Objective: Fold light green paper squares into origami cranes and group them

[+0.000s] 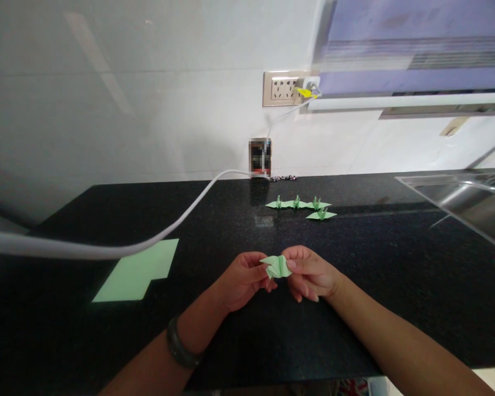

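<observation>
A light green origami crane (277, 266) is pinched between my two hands above the dark counter. My left hand (244, 279) grips its left side with thumb and fingers, and a dark bracelet circles that wrist. Thumb and index finger of my right hand (312, 273) hold the right side, the other fingers curling below. Beyond the hands, several finished green paper cranes stand on the counter: three in a row (297, 203) with wing tips meeting, and a single crane (322, 214) just in front. Flat green paper sheets (138, 272) lie to the left.
A white cable (181, 220) crosses the counter from the left up to a wall socket (284, 88). A phone-sized dark object (259, 158) leans on the wall, with a beaded string (286, 177) beside it. A metal sink (474, 203) is at the right.
</observation>
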A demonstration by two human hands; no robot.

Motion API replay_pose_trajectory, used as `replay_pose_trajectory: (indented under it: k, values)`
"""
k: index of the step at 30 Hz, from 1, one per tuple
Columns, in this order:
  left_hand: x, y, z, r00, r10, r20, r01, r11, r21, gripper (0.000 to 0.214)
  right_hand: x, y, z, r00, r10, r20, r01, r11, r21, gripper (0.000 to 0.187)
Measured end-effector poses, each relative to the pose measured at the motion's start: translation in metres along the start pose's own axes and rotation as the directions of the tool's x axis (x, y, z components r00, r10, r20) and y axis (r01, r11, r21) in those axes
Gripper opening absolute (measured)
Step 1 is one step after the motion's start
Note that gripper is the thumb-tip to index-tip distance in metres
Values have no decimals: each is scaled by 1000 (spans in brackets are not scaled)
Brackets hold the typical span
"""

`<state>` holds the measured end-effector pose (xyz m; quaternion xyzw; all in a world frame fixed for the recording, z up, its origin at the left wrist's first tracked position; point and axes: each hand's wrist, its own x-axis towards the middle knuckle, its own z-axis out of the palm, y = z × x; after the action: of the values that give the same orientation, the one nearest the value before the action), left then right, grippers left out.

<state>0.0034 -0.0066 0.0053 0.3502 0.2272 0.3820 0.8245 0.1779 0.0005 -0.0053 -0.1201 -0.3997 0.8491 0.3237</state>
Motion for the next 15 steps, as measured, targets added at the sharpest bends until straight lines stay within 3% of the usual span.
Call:
replay_pose_trajectory:
  k: [6, 15]
  values:
    - [-5, -3, 6, 985, -5, 170, 24, 994, -110, 18, 1, 7, 10, 995, -77, 57, 69, 988, 135, 13]
    - [-5, -5, 14, 977, 73, 201, -23, 970, -242, 12, 4, 16, 14, 987, -121, 103, 101, 979, 175, 9]
